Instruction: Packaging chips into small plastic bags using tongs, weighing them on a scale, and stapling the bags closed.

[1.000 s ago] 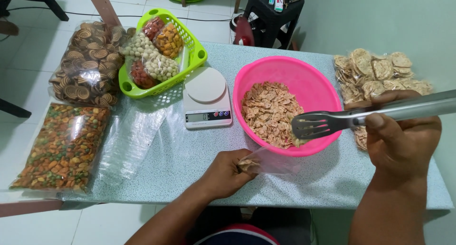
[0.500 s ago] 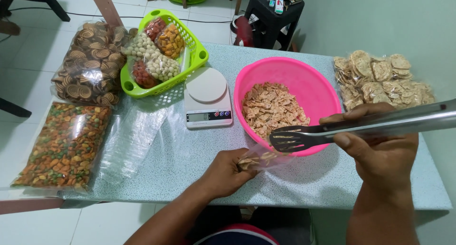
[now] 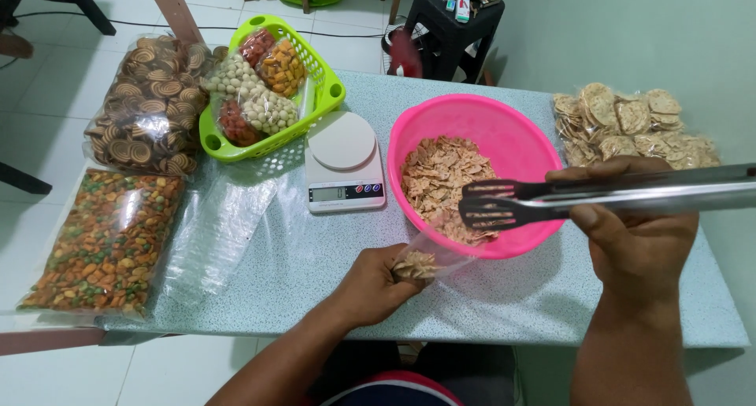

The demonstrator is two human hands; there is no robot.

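My left hand [image 3: 372, 284] grips a small clear plastic bag [image 3: 431, 258] with a few tan chips in its bottom, held just in front of the pink bowl [image 3: 516, 142]. The bowl holds a heap of tan snack chips [image 3: 441, 177]. My right hand [image 3: 642, 233] holds long metal tongs [image 3: 504, 203], whose slotted tips are slightly apart over the bowl's near side, above the chips.
A white kitchen scale [image 3: 344, 163] stands left of the bowl. A green basket [image 3: 327, 91] holds small filled snack packs. Large bags of spiral cookies [image 3: 146, 107] and mixed snacks [image 3: 106, 244] lie far left, empty clear bags [image 3: 224, 225] beside them. Round crackers [image 3: 630, 126] lie right.
The tongs dropped chips into the small bag, then rose and swung back over the bowl. My left hand lifted the bag's mouth a little towards the bowl.
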